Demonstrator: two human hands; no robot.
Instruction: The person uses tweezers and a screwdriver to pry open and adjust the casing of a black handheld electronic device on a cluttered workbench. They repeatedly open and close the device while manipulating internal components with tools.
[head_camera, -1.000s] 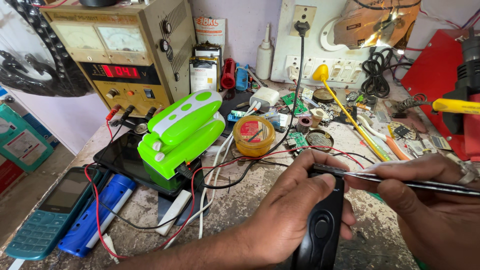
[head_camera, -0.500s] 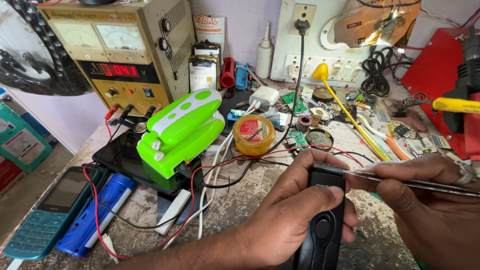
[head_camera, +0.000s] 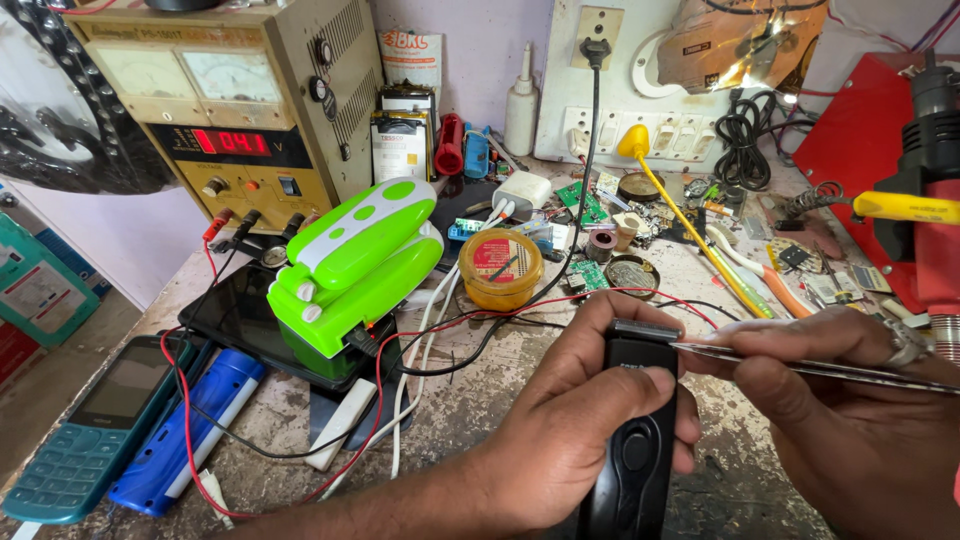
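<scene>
While the left hand wraps the black handset, the right hand pinches tweezers at its top edge, above bare bench.

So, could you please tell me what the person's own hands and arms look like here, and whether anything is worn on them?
Both hands are bare, with no gloves. The left hand and its forearm show no sleeve, watch or ring in view. The right hand wears a silver-coloured ring on one finger; its wrist runs out of the picture, so any sleeve there cannot be seen.
</scene>
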